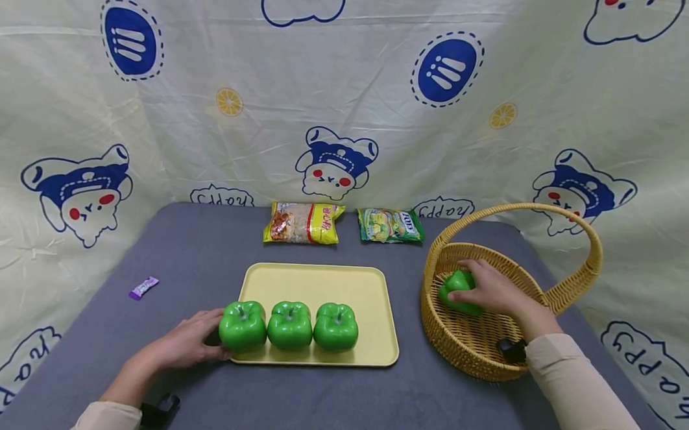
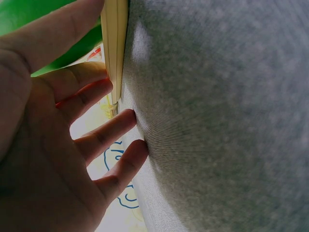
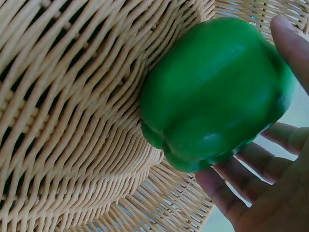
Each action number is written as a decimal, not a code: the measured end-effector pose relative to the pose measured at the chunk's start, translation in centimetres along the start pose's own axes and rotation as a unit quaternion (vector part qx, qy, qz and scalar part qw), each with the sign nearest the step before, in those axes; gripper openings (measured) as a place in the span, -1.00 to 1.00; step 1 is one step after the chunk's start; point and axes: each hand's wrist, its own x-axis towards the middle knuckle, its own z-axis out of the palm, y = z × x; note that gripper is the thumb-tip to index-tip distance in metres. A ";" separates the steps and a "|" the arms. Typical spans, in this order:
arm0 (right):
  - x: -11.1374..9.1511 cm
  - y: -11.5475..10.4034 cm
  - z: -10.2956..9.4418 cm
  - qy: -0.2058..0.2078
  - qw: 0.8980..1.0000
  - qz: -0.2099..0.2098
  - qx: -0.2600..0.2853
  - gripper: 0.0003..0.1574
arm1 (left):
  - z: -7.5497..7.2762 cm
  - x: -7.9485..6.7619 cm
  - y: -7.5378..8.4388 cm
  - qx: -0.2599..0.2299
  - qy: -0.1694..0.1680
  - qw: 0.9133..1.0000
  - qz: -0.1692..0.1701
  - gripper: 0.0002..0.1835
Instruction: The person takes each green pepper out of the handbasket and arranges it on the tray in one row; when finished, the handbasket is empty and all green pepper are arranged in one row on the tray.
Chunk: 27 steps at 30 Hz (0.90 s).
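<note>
Right hand [image 1: 492, 289] grasps a green pepper [image 1: 459, 290] inside the wicker basket [image 1: 472, 342], fingers curled round it; the pepper lies against the basket's woven wall. Left hand [image 1: 188, 343] rests released on the grey table [image 1: 334, 403], fingers straight, thumb touching the leftmost of three peppers [image 1: 242, 326] lined along the yellow tray's [image 1: 317, 282] near edge. At twelve o'clock beyond the tray lie two snack packets [image 1: 304, 223]. At ten o'clock lies a purple wrapper [image 1: 144, 287].
</note>
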 end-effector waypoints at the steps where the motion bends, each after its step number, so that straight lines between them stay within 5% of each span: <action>1: 0.1 -0.1 0.0 -0.001 1.000 0.004 -0.006 0.09 | 0.0 0.0 0.0 0.000 0.001 1.000 0.001 -0.23; 17: -0.5 -0.7 -2.1 0.039 0.999 0.023 -0.010 -0.01 | 0.1 -0.2 -0.1 0.007 0.008 1.000 0.010 -0.22; 27: -3.2 -2.2 -4.7 0.077 0.997 0.018 -0.009 0.07 | 0.0 0.0 -0.1 0.006 0.005 1.000 0.004 -0.21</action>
